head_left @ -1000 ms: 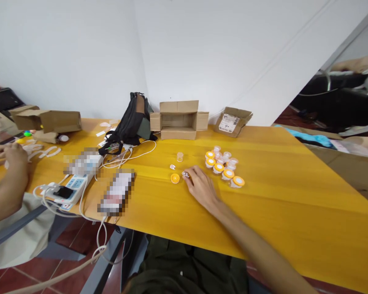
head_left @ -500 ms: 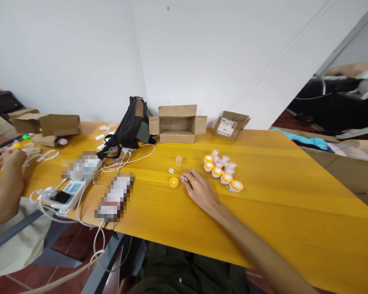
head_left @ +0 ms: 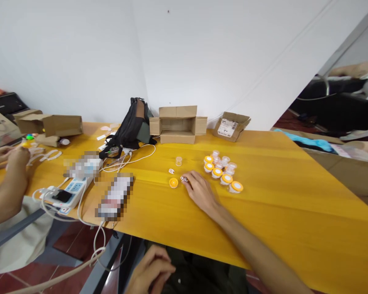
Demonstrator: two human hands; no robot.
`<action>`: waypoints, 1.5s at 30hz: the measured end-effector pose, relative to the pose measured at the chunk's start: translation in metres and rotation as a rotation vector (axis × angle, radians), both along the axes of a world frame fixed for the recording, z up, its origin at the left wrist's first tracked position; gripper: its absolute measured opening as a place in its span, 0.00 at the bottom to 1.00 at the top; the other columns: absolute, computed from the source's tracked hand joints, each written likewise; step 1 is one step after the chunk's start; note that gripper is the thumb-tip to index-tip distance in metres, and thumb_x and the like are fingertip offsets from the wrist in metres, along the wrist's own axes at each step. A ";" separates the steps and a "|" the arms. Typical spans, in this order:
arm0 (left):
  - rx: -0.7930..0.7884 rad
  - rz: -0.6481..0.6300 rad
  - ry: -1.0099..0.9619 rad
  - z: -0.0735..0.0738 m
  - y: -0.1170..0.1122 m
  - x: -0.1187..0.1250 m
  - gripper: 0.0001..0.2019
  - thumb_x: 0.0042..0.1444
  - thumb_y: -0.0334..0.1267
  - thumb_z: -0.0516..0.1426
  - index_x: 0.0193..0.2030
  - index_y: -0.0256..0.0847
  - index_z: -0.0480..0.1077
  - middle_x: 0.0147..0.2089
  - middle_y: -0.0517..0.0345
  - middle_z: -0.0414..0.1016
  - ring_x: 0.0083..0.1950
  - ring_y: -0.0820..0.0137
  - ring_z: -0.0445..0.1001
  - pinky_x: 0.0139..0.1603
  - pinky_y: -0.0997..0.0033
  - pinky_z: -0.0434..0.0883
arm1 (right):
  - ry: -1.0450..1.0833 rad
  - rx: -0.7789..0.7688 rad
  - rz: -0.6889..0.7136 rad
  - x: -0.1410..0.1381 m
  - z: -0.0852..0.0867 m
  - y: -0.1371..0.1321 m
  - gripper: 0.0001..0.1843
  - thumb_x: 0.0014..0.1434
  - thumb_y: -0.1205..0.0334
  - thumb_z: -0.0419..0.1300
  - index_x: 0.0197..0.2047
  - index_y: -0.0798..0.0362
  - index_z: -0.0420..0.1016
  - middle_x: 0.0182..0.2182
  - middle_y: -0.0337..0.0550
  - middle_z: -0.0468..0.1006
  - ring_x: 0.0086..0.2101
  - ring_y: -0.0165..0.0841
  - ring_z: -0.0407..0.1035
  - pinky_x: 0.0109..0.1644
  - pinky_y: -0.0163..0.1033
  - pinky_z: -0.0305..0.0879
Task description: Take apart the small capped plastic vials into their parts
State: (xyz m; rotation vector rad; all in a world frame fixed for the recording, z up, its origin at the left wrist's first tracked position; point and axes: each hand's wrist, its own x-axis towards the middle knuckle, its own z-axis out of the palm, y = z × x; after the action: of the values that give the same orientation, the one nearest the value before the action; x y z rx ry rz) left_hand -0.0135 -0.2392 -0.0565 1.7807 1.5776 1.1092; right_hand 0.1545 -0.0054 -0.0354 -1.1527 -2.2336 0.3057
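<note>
My right hand (head_left: pixel 200 192) rests on the table, its thumb and fingertips closed on a small white piece with dark holes or spots (head_left: pixel 184 179). A similar small white piece (head_left: pixel 171 171) lies left of it. Just left of my fingertips is an orange lid (head_left: pixel 173 183), and behind these stands a small clear cup (head_left: pixel 178 161). To the right of my hand are several small clear containers with orange lids (head_left: pixel 226 179), beside several clear cups (head_left: pixel 225 160). My left hand (head_left: pixel 153 270) is over my lap below the table edge, fingers loosely bent, nothing visible in it.
An open cardboard box (head_left: pixel 178 136) and a smaller labelled box (head_left: pixel 232 126) stand by the wall. A backpack (head_left: pixel 130 124), a phone (head_left: pixel 115 196), a power strip (head_left: pixel 75 187) and cables are on the left. Another person's hands (head_left: pixel 16 157) work at far left.
My left hand has come into view at the bottom, over my lap. My right hand stays in place with the small white piece. The view has shifted slightly.
</note>
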 end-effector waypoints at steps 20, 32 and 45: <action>0.027 0.211 0.114 0.037 0.237 -0.028 0.11 0.52 0.22 0.58 0.36 0.41 0.77 0.41 0.52 0.79 0.46 0.64 0.77 0.52 0.62 0.74 | 0.009 -0.053 0.068 -0.019 0.006 0.030 0.09 0.62 0.71 0.58 0.40 0.48 0.77 0.40 0.45 0.80 0.43 0.38 0.74 0.48 0.41 0.68; 0.134 0.002 0.187 0.035 0.256 -0.022 0.10 0.58 0.27 0.58 0.36 0.43 0.80 0.37 0.55 0.78 0.46 0.65 0.75 0.55 0.62 0.70 | 0.209 -0.014 0.080 -0.014 0.000 0.035 0.11 0.62 0.71 0.55 0.39 0.49 0.77 0.37 0.42 0.81 0.38 0.36 0.75 0.46 0.41 0.70; 0.125 -0.085 0.197 0.038 0.258 -0.017 0.05 0.55 0.33 0.63 0.34 0.47 0.80 0.39 0.55 0.78 0.48 0.62 0.74 0.58 0.58 0.69 | -0.286 0.139 -0.239 -0.006 0.037 0.038 0.13 0.66 0.68 0.51 0.47 0.53 0.76 0.46 0.57 0.79 0.48 0.47 0.71 0.54 0.49 0.65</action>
State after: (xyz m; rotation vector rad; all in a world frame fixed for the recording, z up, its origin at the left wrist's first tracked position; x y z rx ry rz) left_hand -0.0305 0.0188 -0.0190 2.0754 1.5556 1.0387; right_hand 0.1482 0.0327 0.0013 -1.4429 -2.2810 -0.1173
